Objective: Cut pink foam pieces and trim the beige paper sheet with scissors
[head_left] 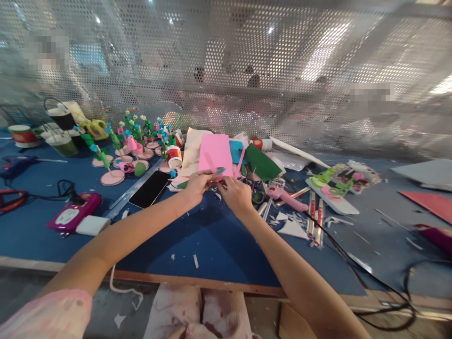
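My left hand [198, 185] and my right hand [236, 193] meet over the middle of the blue table [212, 240], fingers pinched together. Between them they hold a small pink foam strip [213, 165] with a teal tip [221, 171]. A pink foam sheet [216, 154] lies just behind the hands. A black phone [151, 189] lies to the left of my left hand. A pink glue gun [286, 197] lies to the right of my right hand.
Several small foam flowers on pink discs [116, 160] stand at the back left, with cups [63, 143] and yellow scissors [93, 128]. Green foam [263, 162], glue sticks [316, 214], paper scraps and a black cable [356, 268] lie on the right. A perforated metal screen [226, 70] closes the back.
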`<move>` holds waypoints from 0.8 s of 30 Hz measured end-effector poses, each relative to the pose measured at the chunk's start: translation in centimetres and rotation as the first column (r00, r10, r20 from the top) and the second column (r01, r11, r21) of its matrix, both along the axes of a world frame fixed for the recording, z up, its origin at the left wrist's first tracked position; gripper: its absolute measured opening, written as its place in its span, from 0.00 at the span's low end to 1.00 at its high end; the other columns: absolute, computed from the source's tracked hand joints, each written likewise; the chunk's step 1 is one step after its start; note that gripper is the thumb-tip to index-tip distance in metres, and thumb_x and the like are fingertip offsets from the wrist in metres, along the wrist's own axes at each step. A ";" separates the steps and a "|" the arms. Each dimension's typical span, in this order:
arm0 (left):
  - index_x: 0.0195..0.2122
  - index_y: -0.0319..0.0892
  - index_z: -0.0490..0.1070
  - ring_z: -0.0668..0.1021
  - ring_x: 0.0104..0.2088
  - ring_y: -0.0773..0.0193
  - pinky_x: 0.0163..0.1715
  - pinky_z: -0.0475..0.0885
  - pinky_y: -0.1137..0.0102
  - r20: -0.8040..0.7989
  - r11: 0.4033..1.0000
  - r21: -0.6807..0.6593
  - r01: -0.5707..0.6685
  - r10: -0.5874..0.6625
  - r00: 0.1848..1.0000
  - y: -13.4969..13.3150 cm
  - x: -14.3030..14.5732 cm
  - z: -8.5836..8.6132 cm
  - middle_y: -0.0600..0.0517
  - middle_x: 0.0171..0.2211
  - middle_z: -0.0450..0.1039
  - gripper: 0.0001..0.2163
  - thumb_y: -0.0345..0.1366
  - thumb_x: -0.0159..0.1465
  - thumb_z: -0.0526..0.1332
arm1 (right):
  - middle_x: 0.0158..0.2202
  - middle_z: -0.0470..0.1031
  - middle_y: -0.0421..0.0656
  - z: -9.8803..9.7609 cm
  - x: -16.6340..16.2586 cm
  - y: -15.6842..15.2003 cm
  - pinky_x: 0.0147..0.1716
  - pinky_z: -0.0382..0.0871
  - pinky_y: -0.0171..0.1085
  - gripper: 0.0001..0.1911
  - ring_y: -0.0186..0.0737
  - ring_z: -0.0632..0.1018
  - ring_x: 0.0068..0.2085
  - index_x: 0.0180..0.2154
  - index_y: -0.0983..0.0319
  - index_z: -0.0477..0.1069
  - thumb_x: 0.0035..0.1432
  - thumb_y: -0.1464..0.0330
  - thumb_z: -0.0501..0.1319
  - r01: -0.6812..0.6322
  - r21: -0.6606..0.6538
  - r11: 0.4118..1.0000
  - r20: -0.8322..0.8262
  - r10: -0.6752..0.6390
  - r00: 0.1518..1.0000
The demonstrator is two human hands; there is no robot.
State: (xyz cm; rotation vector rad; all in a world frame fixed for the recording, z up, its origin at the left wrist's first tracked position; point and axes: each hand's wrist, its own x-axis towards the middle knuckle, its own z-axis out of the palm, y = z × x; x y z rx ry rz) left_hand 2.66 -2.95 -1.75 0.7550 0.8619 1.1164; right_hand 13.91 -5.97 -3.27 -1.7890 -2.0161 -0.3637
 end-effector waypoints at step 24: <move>0.17 0.38 0.68 0.69 0.21 0.72 0.24 0.58 0.74 -0.024 0.975 -0.196 -0.105 0.103 0.994 -0.6 0.9 -0.5 0.56 0.17 0.69 0.06 0.26 0.40 0.65 | 0.32 0.76 0.52 1.1 -0.9 -0.6 0.28 0.63 0.37 0.12 0.46 0.76 0.33 0.34 0.66 0.71 0.52 0.67 0.52 0.085 -0.156 0.984 0.003 -0.086 0.996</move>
